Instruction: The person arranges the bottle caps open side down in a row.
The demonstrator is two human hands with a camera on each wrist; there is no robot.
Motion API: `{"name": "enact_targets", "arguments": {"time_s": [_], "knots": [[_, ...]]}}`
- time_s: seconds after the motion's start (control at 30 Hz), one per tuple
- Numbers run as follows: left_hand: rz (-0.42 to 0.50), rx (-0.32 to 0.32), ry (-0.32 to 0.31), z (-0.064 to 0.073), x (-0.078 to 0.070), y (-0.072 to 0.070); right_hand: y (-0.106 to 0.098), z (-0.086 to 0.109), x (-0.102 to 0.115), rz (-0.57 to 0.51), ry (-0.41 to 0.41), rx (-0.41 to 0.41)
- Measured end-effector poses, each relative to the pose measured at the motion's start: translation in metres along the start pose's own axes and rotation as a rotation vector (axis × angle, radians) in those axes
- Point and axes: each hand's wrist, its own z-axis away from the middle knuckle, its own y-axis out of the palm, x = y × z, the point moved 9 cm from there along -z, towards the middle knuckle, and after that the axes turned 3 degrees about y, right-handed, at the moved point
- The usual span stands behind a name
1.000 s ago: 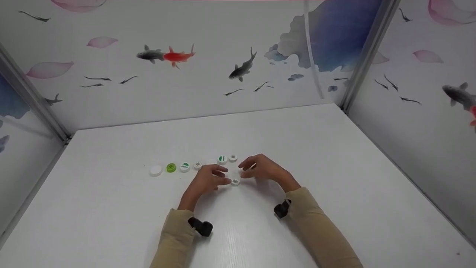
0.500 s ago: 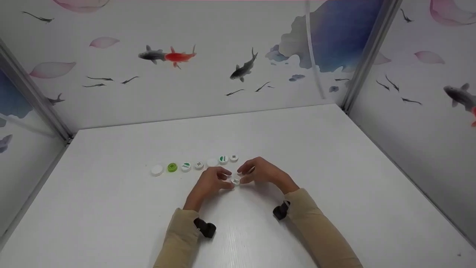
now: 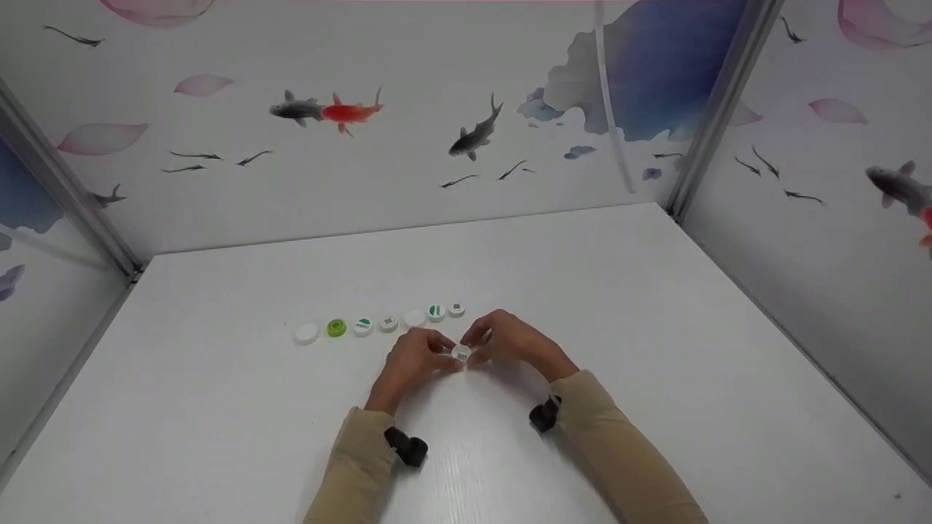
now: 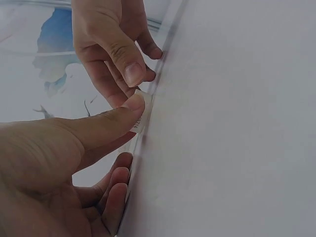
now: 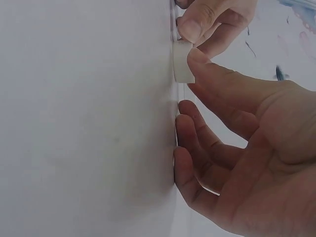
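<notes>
Both hands meet at a small white bottle cap (image 3: 461, 353) with a grey square mark on its top, at the middle of the table. My left hand (image 3: 416, 352) pinches one side of it between thumb and index finger. In the left wrist view, small dark print shows on the side of the cap (image 4: 143, 111), close by the left thumb. From the other side my right hand (image 3: 506, 338) pinches it too, its thumb against the wall of the cap (image 5: 182, 64) in the right wrist view. The other right fingers curl loosely beside it.
Beyond the hands runs a row of caps: a plain white cap (image 3: 306, 334), a green cap (image 3: 336, 328), and several white ones with green or grey marks, ending at a small cap (image 3: 456, 310). The white table (image 3: 255, 437) is walled by printed panels (image 3: 408, 182).
My left hand has moved right to the cap, and my right hand has closed in from the other side. Both now pinch the cap between them; the row stays put.
</notes>
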Motion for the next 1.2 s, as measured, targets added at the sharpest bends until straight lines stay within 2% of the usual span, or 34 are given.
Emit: {"name": "enact_targets", "arguments": {"time_s": [0.13, 0.4, 0.7, 0.8, 0.87, 1.0, 1.1, 1.2], "knots": [[0.016, -0.002, 0.000, 0.001, 0.000, -0.001, 0.000, -0.001, 0.000, -0.008, 0.009, -0.009], [0.006, 0.009, 0.013, 0.004, -0.004, 0.000, 0.001, 0.000, 0.002, -0.016, -0.031, 0.014], [-0.010, 0.019, 0.000, 0.003, -0.003, 0.002, 0.004, -0.001, -0.001, -0.005, 0.006, 0.019], [0.001, 0.026, 0.015, 0.002, -0.004, 0.001, 0.002, 0.000, -0.001, -0.020, 0.001, 0.010], [0.016, 0.032, 0.036, 0.002, -0.005, -0.001, 0.000, 0.001, 0.002, -0.028, -0.020, 0.001], [0.054, 0.031, 0.085, 0.002, -0.010, -0.010, -0.009, 0.006, 0.013, -0.062, -0.116, -0.028], [0.089, -0.007, 0.132, 0.003, -0.018, -0.020, -0.020, 0.014, 0.026, -0.108, -0.195, -0.064], [0.141, -0.061, 0.192, 0.004, -0.027, -0.029, -0.030, 0.022, 0.037, -0.159, -0.228, -0.097]]}}
